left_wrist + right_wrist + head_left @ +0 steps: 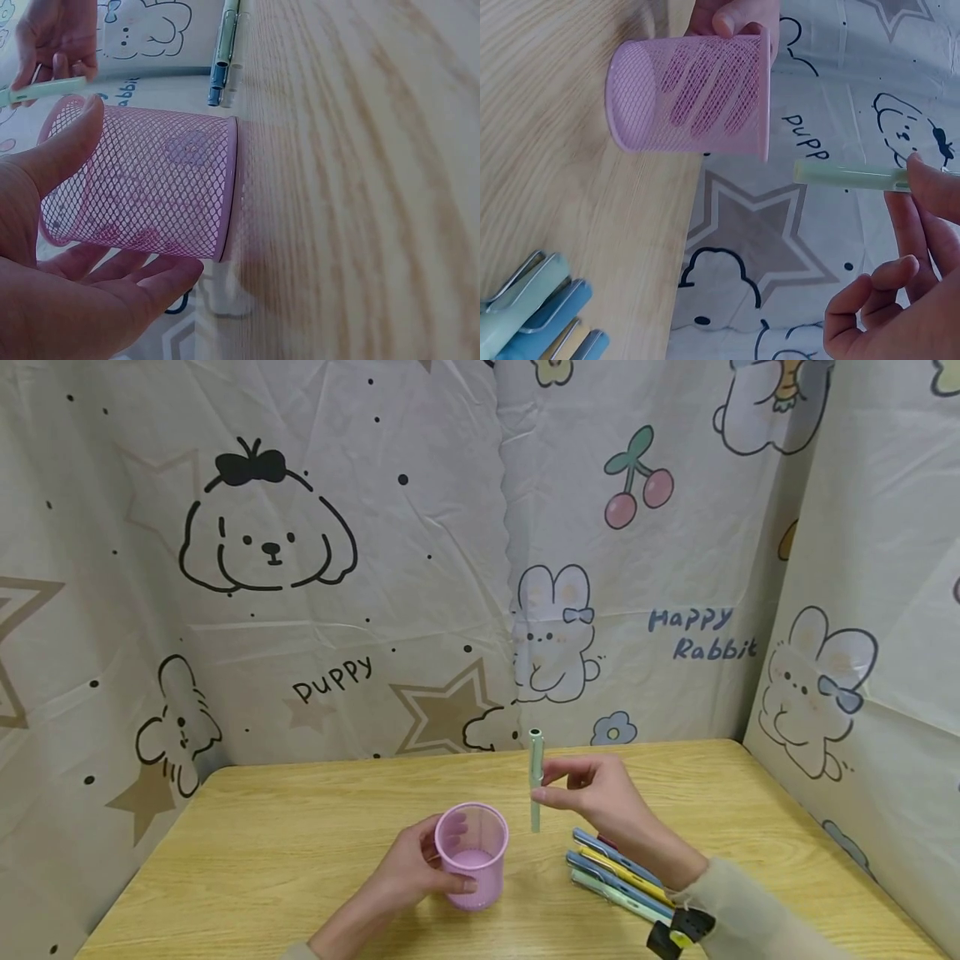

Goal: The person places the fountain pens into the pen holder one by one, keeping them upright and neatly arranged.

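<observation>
A pink mesh pen cup (489, 885) stands upright on the table, its mouth facing up and nothing visible inside. My left hand (408, 870) holds the cup from the left, thumb on the near side and fingers round the far side. To the right of the cup and above its rim, my right hand (611, 802) pinches a light green pen (536, 753) between thumb and fingers. The pen is roughly vertical with its capped end up, and apart from the cup. In the right wrist view, the pen's lower end (810, 172) points toward the cup's mouth.
Several capped pens lie side by side on the wooden table (300, 827) below my right forearm: blue, yellow (618, 867) and a light green pen (618, 895), with a bit of dark red behind. Patterned cloth (420, 568) hangs along the table's back and sides.
</observation>
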`<control>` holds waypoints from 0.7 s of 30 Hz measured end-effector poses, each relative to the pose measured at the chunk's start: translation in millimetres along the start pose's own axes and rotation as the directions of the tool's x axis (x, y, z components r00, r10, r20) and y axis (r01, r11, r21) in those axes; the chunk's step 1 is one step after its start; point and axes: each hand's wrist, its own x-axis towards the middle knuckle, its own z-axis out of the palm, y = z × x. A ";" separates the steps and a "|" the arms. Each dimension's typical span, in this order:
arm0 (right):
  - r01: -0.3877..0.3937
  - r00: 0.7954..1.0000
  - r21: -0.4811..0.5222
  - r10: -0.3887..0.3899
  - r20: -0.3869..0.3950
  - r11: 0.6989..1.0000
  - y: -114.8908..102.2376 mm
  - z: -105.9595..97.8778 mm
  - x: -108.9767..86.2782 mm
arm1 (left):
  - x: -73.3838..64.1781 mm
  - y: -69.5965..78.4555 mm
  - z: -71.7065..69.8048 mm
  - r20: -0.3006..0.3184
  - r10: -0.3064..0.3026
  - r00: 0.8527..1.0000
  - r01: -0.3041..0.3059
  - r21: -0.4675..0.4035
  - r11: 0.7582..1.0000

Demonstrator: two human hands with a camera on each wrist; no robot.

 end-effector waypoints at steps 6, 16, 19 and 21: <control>0.037 0.999 -0.001 -0.037 0.005 0.999 -3.1 12.4 5.0 | 0.5 -0.9 -0.6 0.001 0.009 1.000 -0.009 0.001 1.000; 0.094 0.995 0.018 -0.094 0.033 0.995 -2.1 34.7 13.7 | 0.1 -0.2 -1.1 0.005 0.004 1.000 -0.004 -0.039 0.999; 0.099 0.994 0.022 -0.100 0.039 0.995 -0.1 40.7 15.4 | -0.1 -0.7 -1.2 0.009 0.007 1.000 -0.007 -0.056 0.998; 0.107 0.993 0.021 -0.108 0.046 0.994 1.7 44.6 16.7 | -0.4 -1.1 -1.3 0.013 0.010 1.000 -0.009 -0.069 0.998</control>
